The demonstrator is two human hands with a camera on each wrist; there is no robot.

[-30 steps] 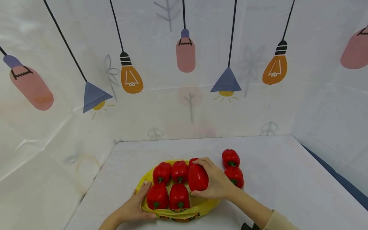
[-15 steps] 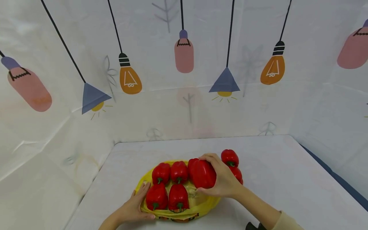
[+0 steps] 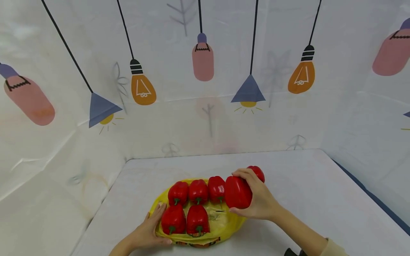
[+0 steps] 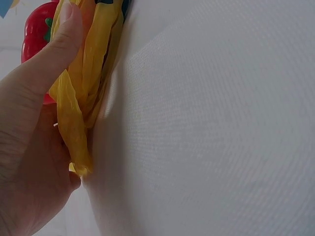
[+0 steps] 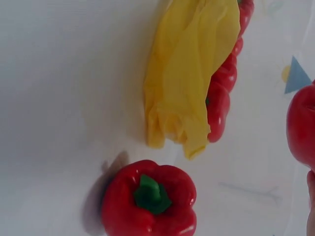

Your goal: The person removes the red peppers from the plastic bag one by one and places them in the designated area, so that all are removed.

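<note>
In the head view a yellow plastic bag (image 3: 222, 227) lies on the table. Several red bell peppers (image 3: 173, 219) sit on it in two rows, stems toward me. My left hand (image 3: 148, 227) holds the bag's left edge; the left wrist view has the thumb over a fold of yellow plastic (image 4: 74, 118). My right hand (image 3: 261, 199) grips another red bell pepper (image 3: 237, 192) above the bag's right side, right of the back row. Part of a loose pepper (image 3: 257, 172) shows behind that hand. On the table in the right wrist view lies a pepper (image 5: 147, 201) with a green stem.
The white table (image 3: 307, 192) extends behind and to the right of the bag. A pale sheet (image 3: 179, 121) printed with lamps and bulbs hangs at the back and sides. A small black object (image 3: 290, 252) shows at the bottom edge, by the right sleeve.
My right hand has moved right with its pepper, away from the back row, uncovering the row's rightmost pepper and hiding the nearer loose one. My left hand stays at the bag's edge.
</note>
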